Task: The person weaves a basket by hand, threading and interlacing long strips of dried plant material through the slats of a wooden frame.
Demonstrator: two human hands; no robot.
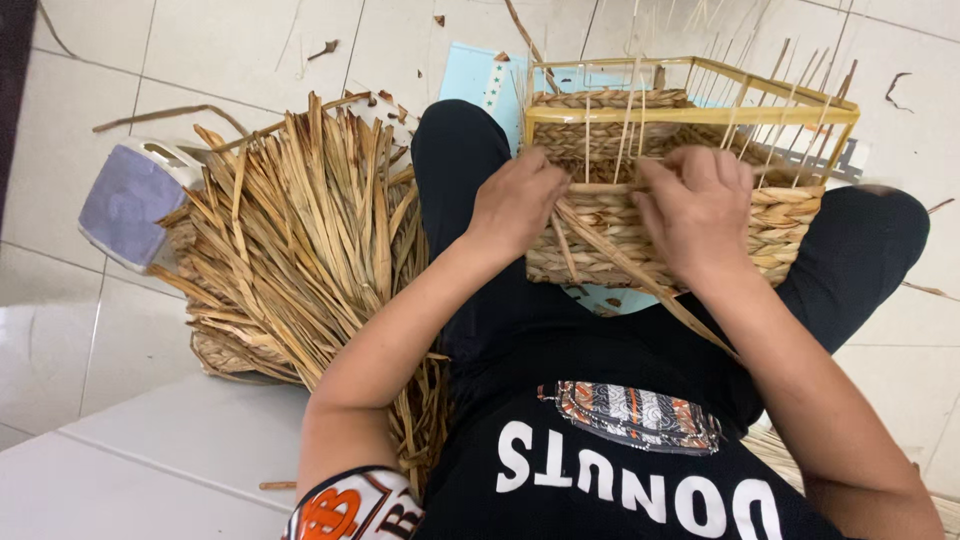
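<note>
From the head camera, the half-woven basket (690,215) sits across the lap, between the knees, with its yellow frame (690,112) and thin upright stakes rising from the woven wall. The left hand (515,200) is curled against the near wall at its left corner, fingers bent in on the weave; whether it pinches a strand I cannot tell. The right hand (695,205) is closed over the rim of the woven rows, and a long flat straw strand (640,275) runs out from under it towards the body.

To my eye, good work here means keeping that strand taut and flat, pressing each pass down tight on the row below, and holding the stakes evenly spaced.

Beside the left thigh lies a big bundle of dried straw (300,240) on the tiled floor (90,90). A pale blue sheet (470,75) with a dotted strip shows under the basket. Far left stands a white-and-lilac rounded object (130,200), unlabelled as far as I can see.
</note>
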